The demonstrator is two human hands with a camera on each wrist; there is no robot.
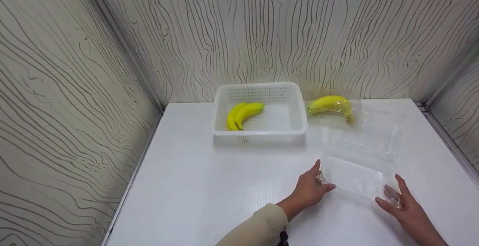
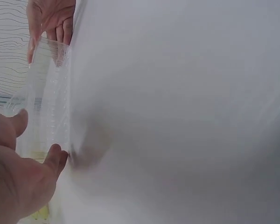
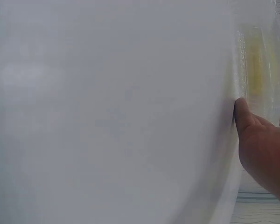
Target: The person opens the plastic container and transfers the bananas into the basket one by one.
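Note:
A clear plastic clamshell box (image 1: 355, 177) is at the right of the table, its lid (image 1: 365, 132) folded open toward the back wall. My left hand (image 1: 310, 188) grips the box's left side, the thumb at the near edge. At the right near corner my right hand (image 1: 406, 203) holds it too, some fingers showing through the plastic. The left wrist view has both hands on the box (image 2: 56, 98), left hand (image 2: 23, 172) closer. In the right wrist view the right hand (image 3: 266, 144) is at the box's lower edge, with yellow showing through the plastic.
Behind the lid, a banana (image 1: 331, 104) lies within clear plastic by the back wall. Left of it stands a white perforated basket (image 1: 260, 132) with two bananas (image 1: 249, 112) inside. Patterned walls (image 1: 239, 33) enclose the white table (image 1: 187, 186).

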